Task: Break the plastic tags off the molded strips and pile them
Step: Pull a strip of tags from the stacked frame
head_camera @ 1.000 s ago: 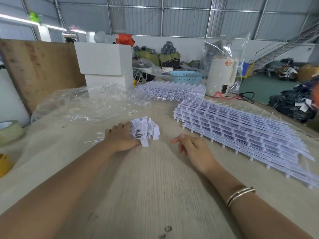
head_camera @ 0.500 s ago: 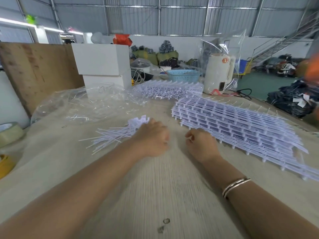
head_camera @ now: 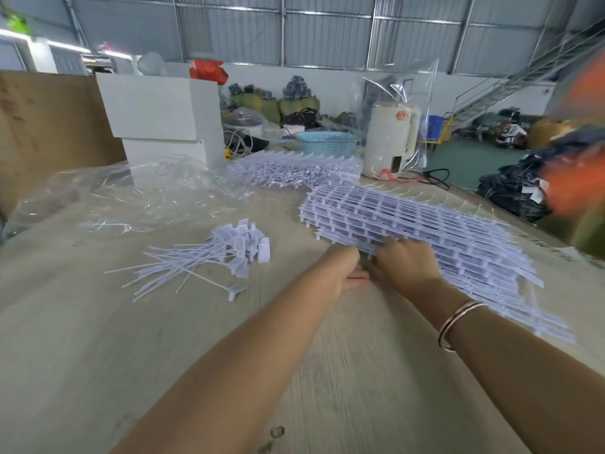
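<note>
From the head camera, both hands meet at the near left corner of the big stack of strips on the wooden table. The right hand lies over the stack's edge, fingers curled onto the top strips. The left hand touches the same corner from the left; whether it grips anything cannot be told, since the fingers are hidden. One pile of loose tags lies well to the left of the hands, untouched. A second stack of strips sits farther back, beside a clear plastic sheet. That makes two stacks and one pile.
</note>
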